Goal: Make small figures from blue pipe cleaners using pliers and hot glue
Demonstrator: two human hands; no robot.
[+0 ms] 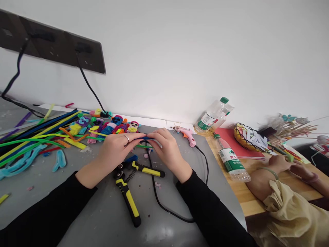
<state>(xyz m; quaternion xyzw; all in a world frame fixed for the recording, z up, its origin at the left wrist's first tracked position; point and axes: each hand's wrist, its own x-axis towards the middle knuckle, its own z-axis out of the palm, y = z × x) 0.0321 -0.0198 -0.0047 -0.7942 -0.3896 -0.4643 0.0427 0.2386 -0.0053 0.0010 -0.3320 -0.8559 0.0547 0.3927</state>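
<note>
Between my two hands, over the grey mat, runs a short blue pipe cleaner. One end is pinched by my left hand, which wears a ring. My right hand pinches the other end, its fingertips almost meeting those of the left. Below them lie yellow-and-black wire cutters with the handles spread and the jaws partly hidden. Small pipe-cleaner dolls stand in a row just behind my left hand. Left of it spreads a heap of coloured pipe cleaners.
A pink glue gun lies right of my hands, its black cord looping across the mat. Plastic bottles and a basket are on the wooden table. At right, a co-worker's hands work close by. Wall sockets hold plugs.
</note>
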